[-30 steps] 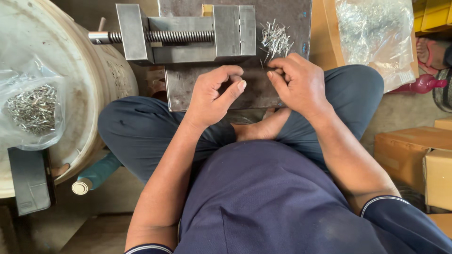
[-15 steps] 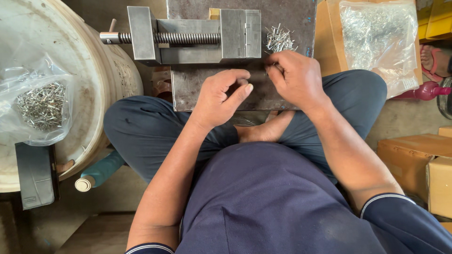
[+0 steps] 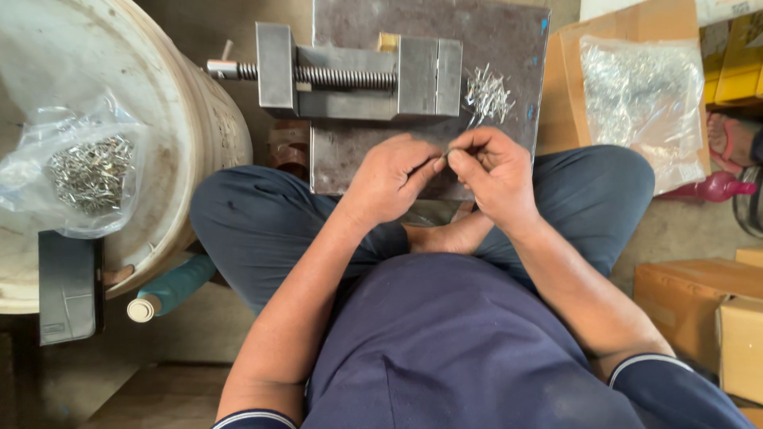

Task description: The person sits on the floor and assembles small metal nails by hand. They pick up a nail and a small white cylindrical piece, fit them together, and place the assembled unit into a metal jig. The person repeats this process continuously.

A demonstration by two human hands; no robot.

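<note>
On the white drum [image 3: 199, 135], a clear bag [image 3: 48, 183] holds metal pins [image 3: 89, 171].

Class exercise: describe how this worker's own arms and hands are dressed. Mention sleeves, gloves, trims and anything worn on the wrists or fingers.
Both hands, left hand and right hand, are bare: no gloves, and no rings or watch that I can see. The forearms are uncovered. Short dark navy sleeves end in a thin pale trim band, matching the navy shirt.
</note>
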